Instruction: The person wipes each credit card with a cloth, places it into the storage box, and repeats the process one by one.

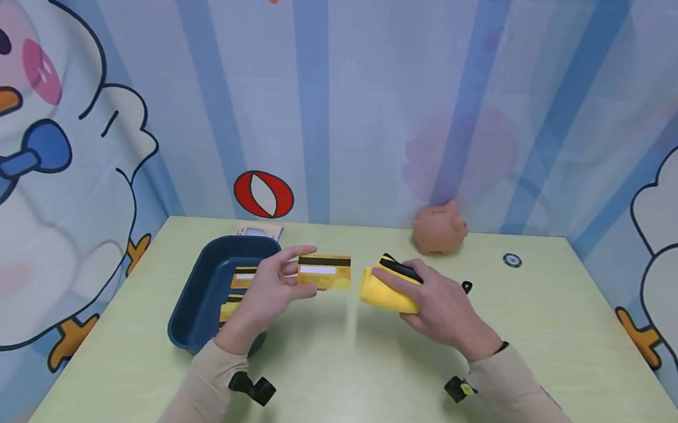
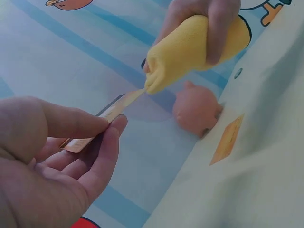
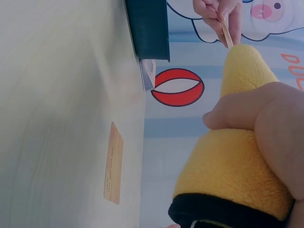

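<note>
My left hand [image 1: 269, 292] pinches a gold bank card [image 1: 324, 263] with a dark stripe and white strip between thumb and fingers, above the table. Opposite it, my right hand [image 1: 442, 306] grips a folded yellow cloth [image 1: 389, 295] with black edging. A narrow gap parts the card from the cloth in the head view. Another orange-gold card [image 3: 114, 166] lies on the table, seen in both wrist views. Left of my left hand stands a dark blue tray [image 1: 191, 299] with gold cards [image 1: 244, 277] inside, partly covered by my arm.
A pink piggy bank [image 1: 440, 229] stands at the table's back edge. To its right lies a poker chip [image 1: 512, 260]. A flat printed paper stack [image 1: 260, 230] sits behind the tray. A small black loop [image 1: 467, 287] shows beyond my right hand, its remainder hidden.
</note>
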A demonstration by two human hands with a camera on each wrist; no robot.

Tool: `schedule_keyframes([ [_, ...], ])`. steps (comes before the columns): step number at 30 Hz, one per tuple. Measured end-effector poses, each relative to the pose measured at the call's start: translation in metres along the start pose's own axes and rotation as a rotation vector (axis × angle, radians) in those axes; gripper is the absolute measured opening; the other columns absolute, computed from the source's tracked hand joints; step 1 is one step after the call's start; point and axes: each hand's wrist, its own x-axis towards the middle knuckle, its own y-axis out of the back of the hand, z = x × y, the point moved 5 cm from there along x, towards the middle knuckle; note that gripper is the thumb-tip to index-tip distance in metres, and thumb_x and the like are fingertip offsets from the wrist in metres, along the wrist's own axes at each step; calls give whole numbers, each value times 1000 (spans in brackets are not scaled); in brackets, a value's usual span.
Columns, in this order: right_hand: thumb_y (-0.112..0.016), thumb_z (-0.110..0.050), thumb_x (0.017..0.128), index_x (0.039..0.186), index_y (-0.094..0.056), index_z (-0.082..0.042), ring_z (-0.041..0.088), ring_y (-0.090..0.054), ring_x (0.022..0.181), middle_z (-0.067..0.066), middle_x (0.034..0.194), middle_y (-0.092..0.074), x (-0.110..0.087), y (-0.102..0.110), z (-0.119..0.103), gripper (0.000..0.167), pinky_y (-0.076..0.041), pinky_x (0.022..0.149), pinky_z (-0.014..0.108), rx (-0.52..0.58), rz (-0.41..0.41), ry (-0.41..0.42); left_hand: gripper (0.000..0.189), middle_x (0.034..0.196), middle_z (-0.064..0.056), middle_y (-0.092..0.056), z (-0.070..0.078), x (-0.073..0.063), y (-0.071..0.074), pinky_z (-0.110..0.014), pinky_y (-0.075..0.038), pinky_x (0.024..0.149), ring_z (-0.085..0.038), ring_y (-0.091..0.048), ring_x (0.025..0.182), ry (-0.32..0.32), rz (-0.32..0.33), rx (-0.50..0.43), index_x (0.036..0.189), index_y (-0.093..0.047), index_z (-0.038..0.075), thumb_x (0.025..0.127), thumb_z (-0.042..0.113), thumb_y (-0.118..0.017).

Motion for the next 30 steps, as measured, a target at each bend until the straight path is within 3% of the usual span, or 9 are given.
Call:
schedule_keyframes([
  [8,-87,-15,81,153,-55,-38,24,-63,97,15,122,-64,-7,-2,7,82,-57,59,39,14,-14,-31,60,138,-20,-67,8,-2,30,-32,-63,86,-35,-69,116,7,47,69,151,-54,11,95,-1,-72],
  [15,-88,-14,79,152,-56,-37,24,-63,95,15,122,-64,-11,-3,10,83,-56,59,39,37,-1,-22,56,136,-22,-67,10,-5,71,-40,-64,87,-37,-71,114,29,107,114,150,-53,10,98,2,-71],
  [22,-86,-13,81,152,-57,-37,23,-61,93,14,120,-64,-16,-4,14,80,-54,57,37,32,-14,-37,57,138,-30,-62,12,-15,109,-30,-63,83,-16,-73,102,21,159,154,153,-48,2,99,2,-68],
  [30,-85,-12,81,152,-57,-36,22,-60,90,14,117,-64,-18,-4,18,80,-53,56,36,30,-18,-40,45,129,-30,-62,-4,-25,135,-33,-64,83,-27,-67,103,94,169,290,147,-53,-1,104,6,-63],
])
